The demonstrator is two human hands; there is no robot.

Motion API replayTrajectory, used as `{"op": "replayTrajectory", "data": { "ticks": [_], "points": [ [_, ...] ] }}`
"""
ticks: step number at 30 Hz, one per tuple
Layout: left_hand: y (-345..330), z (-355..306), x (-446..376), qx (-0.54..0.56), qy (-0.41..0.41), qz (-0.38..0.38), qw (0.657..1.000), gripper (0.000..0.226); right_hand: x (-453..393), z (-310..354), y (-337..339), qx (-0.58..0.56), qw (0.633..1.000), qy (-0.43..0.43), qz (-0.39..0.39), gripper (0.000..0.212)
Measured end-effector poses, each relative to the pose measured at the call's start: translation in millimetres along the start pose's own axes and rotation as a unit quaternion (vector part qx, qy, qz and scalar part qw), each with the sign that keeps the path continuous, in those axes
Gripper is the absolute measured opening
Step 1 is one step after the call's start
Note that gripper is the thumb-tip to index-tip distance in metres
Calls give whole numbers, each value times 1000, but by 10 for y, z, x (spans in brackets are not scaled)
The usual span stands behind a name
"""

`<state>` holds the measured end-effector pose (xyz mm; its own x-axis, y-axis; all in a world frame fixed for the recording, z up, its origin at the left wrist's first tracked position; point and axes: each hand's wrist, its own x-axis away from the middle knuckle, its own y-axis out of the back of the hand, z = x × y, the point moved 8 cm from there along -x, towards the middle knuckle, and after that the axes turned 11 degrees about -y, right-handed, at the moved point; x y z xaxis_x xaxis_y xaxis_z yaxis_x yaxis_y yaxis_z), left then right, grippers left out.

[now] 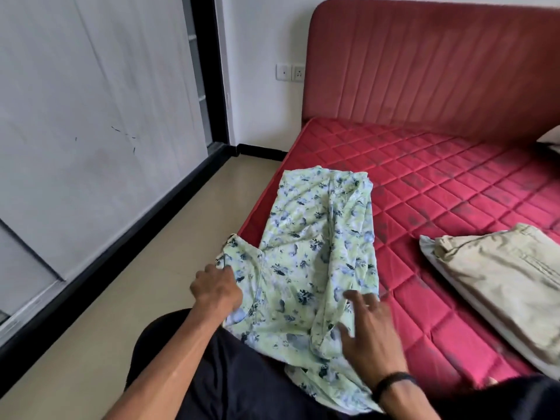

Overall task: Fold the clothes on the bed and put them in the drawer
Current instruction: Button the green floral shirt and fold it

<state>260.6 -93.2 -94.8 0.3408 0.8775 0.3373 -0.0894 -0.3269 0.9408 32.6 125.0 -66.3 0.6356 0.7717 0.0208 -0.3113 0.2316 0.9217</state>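
A pale green garment with blue flowers (306,247) lies lengthwise on the near left edge of the red quilted mattress (439,177), its near end draped over my lap. My left hand (216,287) grips a flap of this garment that sticks out past the bed's edge. My right hand (365,325) rests on the garment's near right side with straight, spread fingers. A folded beige garment (509,277) lies on a white one at the right of the bed. No drawer is in view.
A red padded headboard (424,62) stands behind the mattress. A beige floor strip (127,292) runs between the bed and a white sliding wardrobe door (91,116) on the left. A white pillow corner (550,137) shows at the far right.
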Motion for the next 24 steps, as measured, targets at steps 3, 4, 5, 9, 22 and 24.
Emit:
{"op": "replayTrajectory", "data": {
  "ticks": [3,4,5,9,22,24],
  "points": [
    [131,-33,-335,153,-4,-42,987,52,45,727,-345,-137,979,33,148,35],
    [133,29,-428,201,29,-52,978,53,14,929,-456,-143,975,39,167,36],
    [119,132,-507,236,75,-52,968,61,-38,1109,-579,-144,972,41,183,39],
    [-322,510,-782,418,180,-4,891,78,-25,1444,-1077,-134,947,41,288,52],
    [1184,-1207,-104,501,-395,-149,755,14,-797,1283,-798,-326,862,-83,378,58],
    [996,-1820,423,354,-537,13,766,15,-711,1093,-1035,-402,827,-163,357,10]
  ]
}}
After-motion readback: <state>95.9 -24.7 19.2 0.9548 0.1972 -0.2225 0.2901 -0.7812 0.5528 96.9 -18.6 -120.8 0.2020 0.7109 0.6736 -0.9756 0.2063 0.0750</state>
